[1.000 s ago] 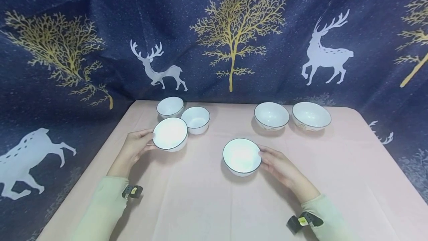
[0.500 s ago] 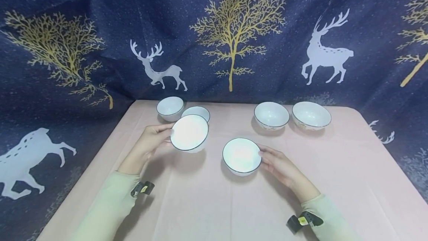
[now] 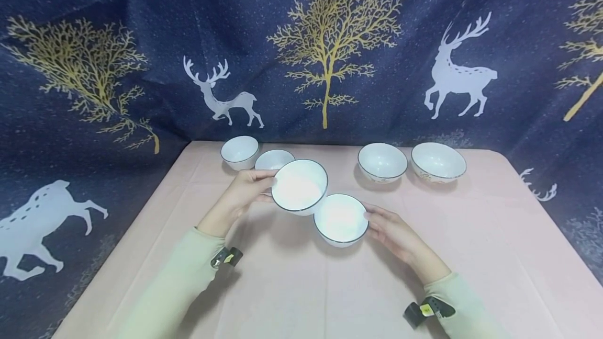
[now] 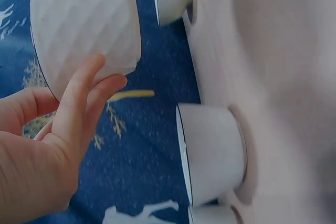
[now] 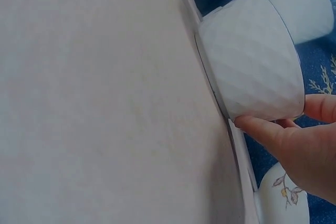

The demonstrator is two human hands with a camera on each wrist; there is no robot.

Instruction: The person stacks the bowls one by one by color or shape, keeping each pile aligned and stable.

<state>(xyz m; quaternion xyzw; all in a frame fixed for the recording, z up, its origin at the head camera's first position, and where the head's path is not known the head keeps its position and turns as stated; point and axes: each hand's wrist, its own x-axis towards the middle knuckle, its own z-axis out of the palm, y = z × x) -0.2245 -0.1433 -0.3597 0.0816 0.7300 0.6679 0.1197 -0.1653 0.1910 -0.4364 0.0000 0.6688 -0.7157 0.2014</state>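
Observation:
My left hand (image 3: 242, 195) pinches the rim and side of a white bowl (image 3: 299, 186) with a dark rim, held up off the table. A diamond-textured outer wall shows on this bowl (image 4: 84, 24) in the left wrist view. Just to its right and nearer, a similar white bowl (image 3: 341, 218) stands low over or on the table, its side gripped by my right hand (image 3: 394, 234). From the head, the raised bowl overlaps the upper left of the other's rim; whether they touch, I cannot tell. Fingers and thumb span the textured bowl (image 5: 252, 61) in the right wrist view.
At the back left stand two white bowls, one (image 3: 239, 151) farther left and another (image 3: 274, 159) partly hidden behind the raised bowl. Two wider bowls, (image 3: 382, 162) and a flower-patterned bowl (image 3: 438, 162), stand at the back right. A dark blue deer-print cloth (image 3: 301, 67) hangs behind the pink table (image 3: 282, 297).
My left hand has carried its bowl to the right, from near the back-left bowls to beside the bowl in my right hand. The right hand and its bowl have stayed in place.

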